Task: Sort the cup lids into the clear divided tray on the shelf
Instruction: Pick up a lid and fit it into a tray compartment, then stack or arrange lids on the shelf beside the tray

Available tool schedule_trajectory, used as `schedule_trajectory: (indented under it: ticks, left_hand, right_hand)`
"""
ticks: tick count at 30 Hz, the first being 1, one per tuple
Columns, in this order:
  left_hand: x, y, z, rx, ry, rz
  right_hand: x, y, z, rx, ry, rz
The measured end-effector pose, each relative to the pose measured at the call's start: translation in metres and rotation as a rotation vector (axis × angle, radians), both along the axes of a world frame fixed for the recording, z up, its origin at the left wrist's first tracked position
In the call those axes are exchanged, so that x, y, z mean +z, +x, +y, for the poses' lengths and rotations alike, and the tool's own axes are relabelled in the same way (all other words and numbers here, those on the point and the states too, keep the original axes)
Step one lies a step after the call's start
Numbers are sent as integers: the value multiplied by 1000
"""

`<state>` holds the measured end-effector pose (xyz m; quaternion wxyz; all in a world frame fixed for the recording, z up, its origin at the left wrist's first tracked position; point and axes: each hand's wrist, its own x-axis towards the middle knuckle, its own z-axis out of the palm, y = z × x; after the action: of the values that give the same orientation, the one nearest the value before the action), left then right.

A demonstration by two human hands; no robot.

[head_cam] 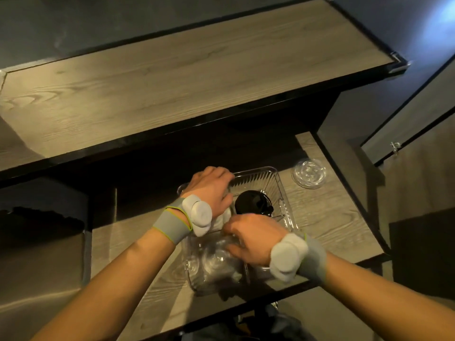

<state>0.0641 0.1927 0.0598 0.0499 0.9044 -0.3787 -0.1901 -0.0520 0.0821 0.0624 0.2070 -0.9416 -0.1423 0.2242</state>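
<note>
Two forearms reach in from the bottom edge, each with a grey wrist band (172, 223) carrying white pods. Below them the clear divided tray (256, 171) sits on the lower shelf (332, 217), its long axis running from the shelf's front edge toward the back, the near end just behind the front edge. The left hand (211, 190) hangs over the tray's far-left corner, fingers curled down past the rim; what they close on is hidden. The right hand (251, 239) covers the tray's middle with fingers curled against clear plastic, though whether they pinch a lid cannot be told. One black lid (251, 203) lies top-up in the far-right compartment. Clear lids (216, 262) fill the near-left compartment, blurred and overlapping, so their count is unreadable. Something white shows under the left wrist, too hidden to name. One loose clear stack (309, 174) rests near the shelf's right edge, apart from the tray. An upper shelf (172, 82) overhangs the back.
</note>
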Motion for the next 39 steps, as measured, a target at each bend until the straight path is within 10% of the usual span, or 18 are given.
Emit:
schedule_trajectory:
  ticks: [12,25,39]
  left_hand:
    - [-37,5,-181,-185,-11,-4]
    - [-115,22,-245,-196,280,145]
    - [-74,19,-238,-264,248,34]
  right_hand:
    - [-31,21,-195,-579,-128,-41]
    - [-135,53,-242,-501,-326,114]
    - [-85,42,-235,-483,-273,-4]
